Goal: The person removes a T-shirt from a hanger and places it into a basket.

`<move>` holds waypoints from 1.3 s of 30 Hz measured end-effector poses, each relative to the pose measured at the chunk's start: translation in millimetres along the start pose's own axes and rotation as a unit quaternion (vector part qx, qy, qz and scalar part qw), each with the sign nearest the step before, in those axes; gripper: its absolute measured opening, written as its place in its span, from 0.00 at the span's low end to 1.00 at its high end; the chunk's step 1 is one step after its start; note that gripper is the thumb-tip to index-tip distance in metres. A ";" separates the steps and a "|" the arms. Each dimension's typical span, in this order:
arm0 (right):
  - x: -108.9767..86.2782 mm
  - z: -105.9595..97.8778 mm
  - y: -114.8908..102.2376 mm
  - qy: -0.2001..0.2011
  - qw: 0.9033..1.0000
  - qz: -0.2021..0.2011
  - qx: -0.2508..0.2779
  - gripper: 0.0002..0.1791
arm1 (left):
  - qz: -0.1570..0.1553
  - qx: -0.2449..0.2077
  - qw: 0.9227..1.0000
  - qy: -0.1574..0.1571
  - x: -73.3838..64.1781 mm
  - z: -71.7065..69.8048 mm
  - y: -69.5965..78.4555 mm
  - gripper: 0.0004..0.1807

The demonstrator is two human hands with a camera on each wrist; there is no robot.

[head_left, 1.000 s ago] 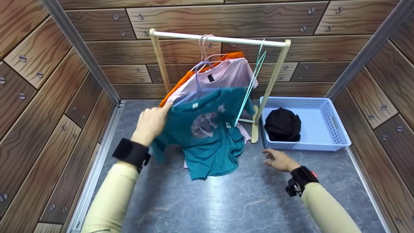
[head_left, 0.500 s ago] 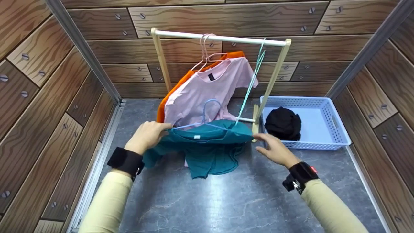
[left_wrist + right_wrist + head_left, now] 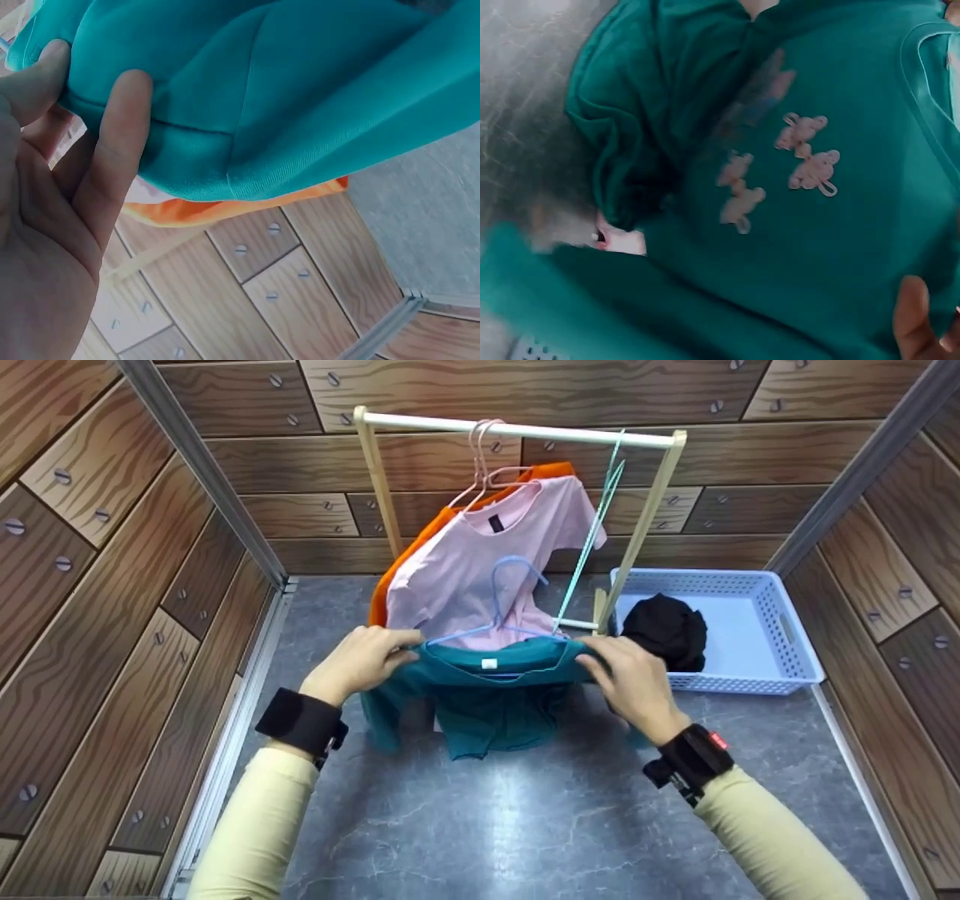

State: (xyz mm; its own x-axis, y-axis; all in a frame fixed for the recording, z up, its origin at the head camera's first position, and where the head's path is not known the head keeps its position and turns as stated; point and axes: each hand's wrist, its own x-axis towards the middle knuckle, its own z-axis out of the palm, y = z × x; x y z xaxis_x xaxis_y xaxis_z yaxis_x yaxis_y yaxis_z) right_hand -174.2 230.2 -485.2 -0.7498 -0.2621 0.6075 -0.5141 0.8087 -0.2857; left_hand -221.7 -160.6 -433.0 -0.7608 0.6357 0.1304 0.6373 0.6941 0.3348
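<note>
Teal shirt [image 3: 484, 716], one, centre of the frame, on blue hanger [image 3: 495, 624], hook upward; left grip [image 3: 367, 660] and right grip [image 3: 634, 682] each pinch a shoulder, presumably keeping both level; pink shirt [image 3: 457, 570] hangs behind, upper centre

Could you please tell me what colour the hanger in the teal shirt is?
The hanger is light blue; it shows best in the head view.

The right hand [image 3: 634, 682], a second ago apart from the teal shirt [image 3: 491, 724], now grips its shoulder at the right; the blue hanger [image 3: 495, 622] has come nearer and rightward
</note>
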 end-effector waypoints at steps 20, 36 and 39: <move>-5.9 14.6 2.1 0.062 0.998 -0.005 0.004 0.06 | 0.014 -0.039 0.998 0.053 60.0 26.8 60.3 0.11; -18.7 -2.0 41.5 0.020 1.000 0.002 0.005 0.06 | -0.042 -0.035 0.999 0.006 50.6 33.2 36.0 0.18; -24.6 -2.3 51.1 0.008 1.000 0.015 0.001 0.06 | -0.051 -0.057 0.997 -0.010 45.5 30.0 29.5 0.18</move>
State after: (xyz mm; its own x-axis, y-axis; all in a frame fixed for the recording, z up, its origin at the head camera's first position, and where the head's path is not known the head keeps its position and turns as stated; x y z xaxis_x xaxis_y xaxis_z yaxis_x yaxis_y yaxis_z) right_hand -181.1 279.2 -513.0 -0.7577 -0.2291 0.6111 -0.4927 0.8149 -0.3054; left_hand -233.9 -101.1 -445.2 -0.8180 0.5706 0.0723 0.5375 0.7136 0.4494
